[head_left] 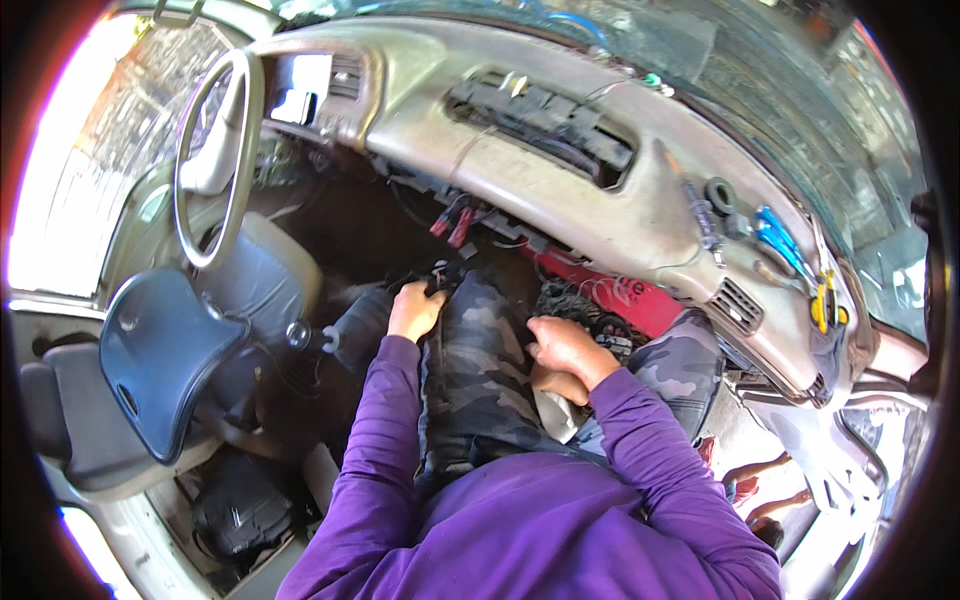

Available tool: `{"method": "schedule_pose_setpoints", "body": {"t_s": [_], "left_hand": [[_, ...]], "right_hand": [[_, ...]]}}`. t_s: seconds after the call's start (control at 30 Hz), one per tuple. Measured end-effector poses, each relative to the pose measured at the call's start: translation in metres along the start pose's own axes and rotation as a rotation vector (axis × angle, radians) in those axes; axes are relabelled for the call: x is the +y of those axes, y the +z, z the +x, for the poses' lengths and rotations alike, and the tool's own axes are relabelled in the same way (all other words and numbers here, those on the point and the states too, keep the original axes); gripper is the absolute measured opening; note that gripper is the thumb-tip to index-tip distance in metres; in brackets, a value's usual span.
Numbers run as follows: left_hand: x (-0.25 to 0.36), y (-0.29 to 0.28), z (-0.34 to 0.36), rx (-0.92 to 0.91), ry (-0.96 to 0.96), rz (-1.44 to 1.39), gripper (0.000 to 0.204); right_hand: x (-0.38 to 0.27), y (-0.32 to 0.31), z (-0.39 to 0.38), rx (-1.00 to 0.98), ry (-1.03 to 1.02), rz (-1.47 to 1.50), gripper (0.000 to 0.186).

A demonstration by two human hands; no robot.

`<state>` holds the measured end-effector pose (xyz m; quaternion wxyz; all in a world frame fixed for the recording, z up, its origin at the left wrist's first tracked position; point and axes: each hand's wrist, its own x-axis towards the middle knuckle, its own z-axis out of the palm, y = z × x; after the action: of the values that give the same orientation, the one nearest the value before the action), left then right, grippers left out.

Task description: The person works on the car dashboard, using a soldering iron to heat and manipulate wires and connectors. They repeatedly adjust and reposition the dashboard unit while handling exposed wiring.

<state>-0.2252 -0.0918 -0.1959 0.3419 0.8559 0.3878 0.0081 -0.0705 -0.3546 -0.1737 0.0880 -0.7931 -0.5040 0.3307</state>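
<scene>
My left hand (415,312) is closed beside my left knee, its fingers around a small dark piece with a shiny tip (440,272) that I cannot make out. My right hand (570,352) is curled into a fist over my lap; what it holds, if anything, is hidden. Below that fist a whitish piece (558,415) pokes out, cloth or paper, I cannot tell which. Just beyond the right hand, a bundle of dark wires and connectors (608,330) lies between my legs, next to a red sheet or bag (640,303). Red connectors (460,225) hang under the dashboard.
The dashboard (520,170) spans ahead, with an open cavity (545,125). On its right lie blue-handled pliers (785,240), a yellow-handled tool (824,302) and a black tape roll (718,194). Left are the steering wheel (246,160) and gear knob (298,335). Another person's arms (765,468) show outside, right.
</scene>
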Motion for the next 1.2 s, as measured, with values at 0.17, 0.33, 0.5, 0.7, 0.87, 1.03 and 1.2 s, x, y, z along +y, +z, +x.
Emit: {"method": "schedule_pose_setpoints", "body": {"t_s": [0.17, 0.33, 0.5, 0.7, 0.87, 1.03, 1.2], "left_hand": [[0.047, -0.028, -0.025, 0.145, 0.183, -0.114, 0.023], [0.152, -0.080, -0.100, -0.240, 0.172, -0.669, 0.020], [0.189, -0.052, -0.122, -0.042, 0.571, -0.542, 0.011], [0.204, -0.058, -0.101, -0.219, 0.183, -0.828, 0.020], [0.203, -0.033, -0.078, -0.243, 0.032, -1.264, 0.013], [0.215, -0.038, -0.070, -0.219, 0.155, -1.155, 0.014], [0.226, -0.065, -0.059, -0.084, 0.368, -0.683, 0.016]], "right_hand": [[0.013, 0.004, -0.014, 0.224, -0.026, 0.109, 0.032], [-0.020, -0.040, -0.044, 0.344, -0.323, 0.886, 0.042], [-0.064, -0.059, -0.066, 0.170, -0.544, 1.645, 0.055], [-0.030, -0.074, -0.077, 0.460, -0.334, 1.164, 0.021], [-0.026, -0.090, -0.083, 0.668, -0.272, 1.034, 0.017], [-0.015, -0.093, -0.081, 0.658, -0.268, 0.990, 0.015], [-0.012, -0.101, -0.085, 0.628, -0.203, 0.972, 0.015]]}}
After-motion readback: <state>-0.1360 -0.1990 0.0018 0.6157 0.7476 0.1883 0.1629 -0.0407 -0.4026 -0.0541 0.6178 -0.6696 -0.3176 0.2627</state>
